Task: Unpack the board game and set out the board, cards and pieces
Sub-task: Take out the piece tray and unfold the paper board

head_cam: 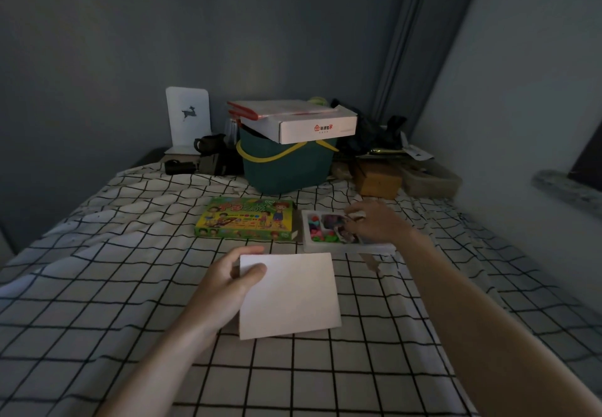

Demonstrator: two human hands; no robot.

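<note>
A folded white game board [293, 296] lies blank side up on the checked cloth [130, 270]. My left hand [228, 286] grips its left edge, thumb on top. Behind it sits the green, colourful game box lid [244, 219]. To the lid's right stands the white box tray [309, 247] with small coloured pieces [317, 229] and cards inside. My right hand [374, 221] reaches into the tray, fingers curled over the cards; what they hold is hidden.
At the back stand a dark green basket with a yellow handle [286, 162], a white carton [312, 120] on top of it, a white card with a deer [187, 117], a dark jug [208, 144], a wooden box [379, 182] and clutter by the wall.
</note>
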